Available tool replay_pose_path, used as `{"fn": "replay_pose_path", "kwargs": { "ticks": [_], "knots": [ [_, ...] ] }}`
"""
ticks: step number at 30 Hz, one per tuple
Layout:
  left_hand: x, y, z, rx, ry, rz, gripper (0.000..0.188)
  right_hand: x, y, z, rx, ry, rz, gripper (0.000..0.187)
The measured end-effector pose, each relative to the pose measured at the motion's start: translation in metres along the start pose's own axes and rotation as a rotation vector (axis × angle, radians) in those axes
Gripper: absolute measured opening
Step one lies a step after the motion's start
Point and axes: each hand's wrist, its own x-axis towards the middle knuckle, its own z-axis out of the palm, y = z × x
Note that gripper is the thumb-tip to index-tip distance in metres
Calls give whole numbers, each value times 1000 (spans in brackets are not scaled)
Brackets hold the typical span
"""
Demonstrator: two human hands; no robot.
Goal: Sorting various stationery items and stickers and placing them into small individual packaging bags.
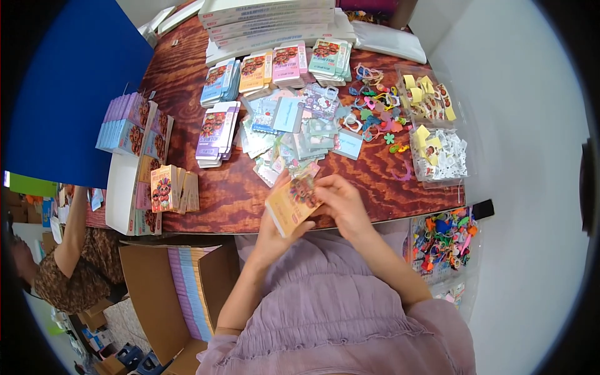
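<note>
You've got the orange card box with a cartoon print (292, 203) up in front of you, at the front edge of the dark-red wood-grain counter (231, 194), approx. mid-way along and tilted. L hand (269, 240) cradles it from below/left, fingers curled round the lower part; R hand (344, 203) has its fingers drawn narrow at the box's upper R edge. Can't tell if that R grip is firm or only touching, nor if the box end is open.

Poss. trouble: box sits right by the front edge, so if L fingers slacken while R ones push, it could slip onto your lap. Squeeze too hard & thin card may crease.

Just beyond your hands, toward counter centre, is the loose heap of pastel printed cards and packets (290, 115); a low sweep of the wrist could drag some off. The stacked purple-and-white card boxes (215, 131), L of the heap, look uneven, so a forearm bump may topple them. Same for the upright row of small orange boxes (164, 187) nr the front L corner.

Over R, the scattered bright plastic trinkets (375, 112) lie close to the heap and could mix in if knocked. Clear plastic tray of small white packets (420, 178) is nr the R edge; an elbow could catch it.
</note>
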Motion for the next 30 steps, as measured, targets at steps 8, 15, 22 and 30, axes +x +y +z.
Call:
{"fn": "replay_pose_path", "kwargs": {
  "ticks": [8, 15, 22, 30],
  "knots": [
    [3, 9, -12, 240, 96, -123, 73, 91, -48, -33, -1499, 237, -901, 17],
    [-2, 20, -9, 455, 127, -98, 72, 102, -52, -48, -1775, 61, -1020, 23],
    [3, 25, -16, 717, 205, -46, 68, 39, -77, -19, -788, 262, -649, 4],
    [13, 24, -5, 943, 198, -21, 68, -3, -59, -5, -534, 170, -270, 4]
  ]
}}
